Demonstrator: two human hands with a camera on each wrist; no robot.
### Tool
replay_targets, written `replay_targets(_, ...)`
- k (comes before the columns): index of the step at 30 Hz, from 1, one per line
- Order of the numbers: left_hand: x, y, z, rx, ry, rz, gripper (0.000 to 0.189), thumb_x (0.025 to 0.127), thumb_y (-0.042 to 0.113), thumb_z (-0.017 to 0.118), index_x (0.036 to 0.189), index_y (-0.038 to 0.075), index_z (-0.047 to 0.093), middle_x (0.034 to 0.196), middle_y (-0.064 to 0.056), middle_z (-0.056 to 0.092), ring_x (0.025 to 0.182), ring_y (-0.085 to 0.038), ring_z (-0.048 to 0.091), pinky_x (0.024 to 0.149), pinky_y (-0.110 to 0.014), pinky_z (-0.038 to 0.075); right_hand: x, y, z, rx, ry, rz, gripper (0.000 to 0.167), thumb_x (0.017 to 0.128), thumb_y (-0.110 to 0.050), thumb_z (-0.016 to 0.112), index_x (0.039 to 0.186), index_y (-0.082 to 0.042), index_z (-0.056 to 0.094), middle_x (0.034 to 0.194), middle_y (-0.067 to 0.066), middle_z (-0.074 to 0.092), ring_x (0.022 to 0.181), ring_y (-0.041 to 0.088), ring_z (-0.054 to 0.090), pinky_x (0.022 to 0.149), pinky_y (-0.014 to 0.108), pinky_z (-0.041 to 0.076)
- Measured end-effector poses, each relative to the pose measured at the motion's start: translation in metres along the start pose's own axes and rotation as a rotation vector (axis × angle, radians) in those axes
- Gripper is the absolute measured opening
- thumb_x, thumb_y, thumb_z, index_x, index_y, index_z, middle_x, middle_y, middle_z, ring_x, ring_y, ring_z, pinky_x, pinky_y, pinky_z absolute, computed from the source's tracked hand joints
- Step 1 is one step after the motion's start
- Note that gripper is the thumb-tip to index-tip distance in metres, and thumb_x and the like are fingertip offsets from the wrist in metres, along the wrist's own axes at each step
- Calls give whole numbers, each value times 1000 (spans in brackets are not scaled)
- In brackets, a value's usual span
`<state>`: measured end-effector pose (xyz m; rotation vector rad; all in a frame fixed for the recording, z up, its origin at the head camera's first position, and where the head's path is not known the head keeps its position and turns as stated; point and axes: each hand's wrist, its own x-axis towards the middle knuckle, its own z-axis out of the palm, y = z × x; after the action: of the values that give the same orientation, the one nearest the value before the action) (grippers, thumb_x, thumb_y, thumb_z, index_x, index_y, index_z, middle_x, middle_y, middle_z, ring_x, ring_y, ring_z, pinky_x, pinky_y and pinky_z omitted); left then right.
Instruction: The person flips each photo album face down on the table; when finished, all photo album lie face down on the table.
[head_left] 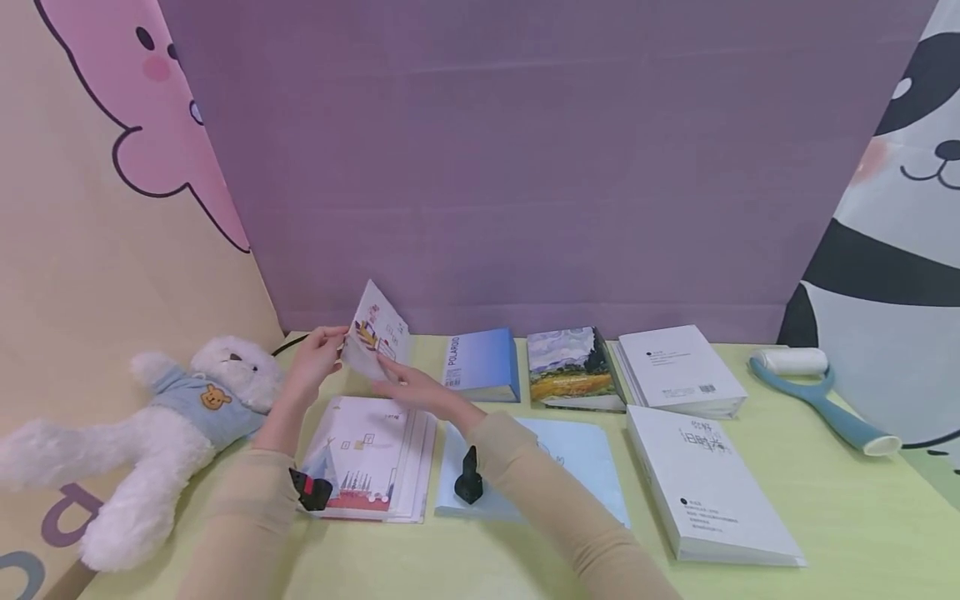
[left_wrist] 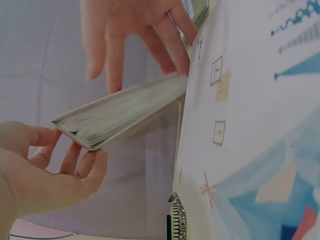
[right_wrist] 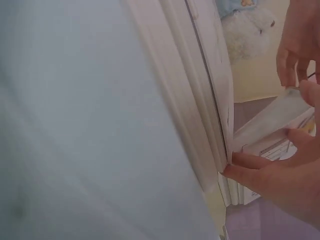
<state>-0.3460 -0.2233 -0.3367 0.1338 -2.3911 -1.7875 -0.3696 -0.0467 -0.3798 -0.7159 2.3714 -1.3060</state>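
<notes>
Tilted up on edge at the back left is a small white book (head_left: 384, 329) with a colorful drawing on its cover. My left hand (head_left: 318, 358) pinches one edge of it between thumb and fingers, and in the left wrist view its page block (left_wrist: 117, 117) faces the camera. From the other side my right hand (head_left: 416, 387) touches the cover and lower part with spread, mostly straight fingers (left_wrist: 115, 65). Just in front lies a larger white picture book (head_left: 360, 450) on a stack; in the right wrist view my right hand's lowest fingers (right_wrist: 245, 172) are right at a book stack's corner.
A light blue book (head_left: 577, 458) lies under my right forearm. Behind it are a blue book (head_left: 483, 362) and a landscape-cover book (head_left: 572, 367). White books (head_left: 678, 367) (head_left: 712, 487) and a lint roller (head_left: 825, 400) lie right; a plush toy (head_left: 202, 408) sits left.
</notes>
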Motion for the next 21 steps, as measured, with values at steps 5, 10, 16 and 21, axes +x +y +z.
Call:
replay_targets(5, 1, 0, 3, 22, 43, 86, 37, 101, 21, 39, 130, 2, 50, 126, -20, 48, 112, -30, 50, 98, -45, 45, 2, -3, 1, 63, -2, -22, 61, 97, -50, 40, 150, -29, 20, 155, 6, 25, 140, 31, 28, 109, 53, 31)
replay_targets(10, 4, -2, 6, 12, 43, 153, 36, 101, 21, 41, 129, 2, 53, 123, -20, 48, 117, -31, 49, 101, -47, 43, 3, -4, 0, 112, 24, 12, 60, 97, -54, 36, 150, -29, 23, 155, 6, 24, 141, 30, 26, 110, 54, 27)
replay_targets(16, 5, -4, 8, -16, 49, 171, 35, 100, 17, 42, 129, 1, 53, 127, -21, 48, 121, -31, 46, 103, -48, 41, 6, -2, -1, 163, 38, 12, 56, 99, -52, 30, 147, -26, 31, 151, 9, 33, 135, 31, 36, 108, 52, 33)
replay_targets(21, 5, -5, 8, -8, 67, 159, 34, 100, 17, 42, 129, 2, 54, 126, -18, 49, 116, -29, 49, 100, -45, 44, 3, -9, -2, 228, 31, 13, 56, 100, -50, 25, 147, -20, 31, 149, 12, 35, 131, 37, 41, 106, 52, 36)
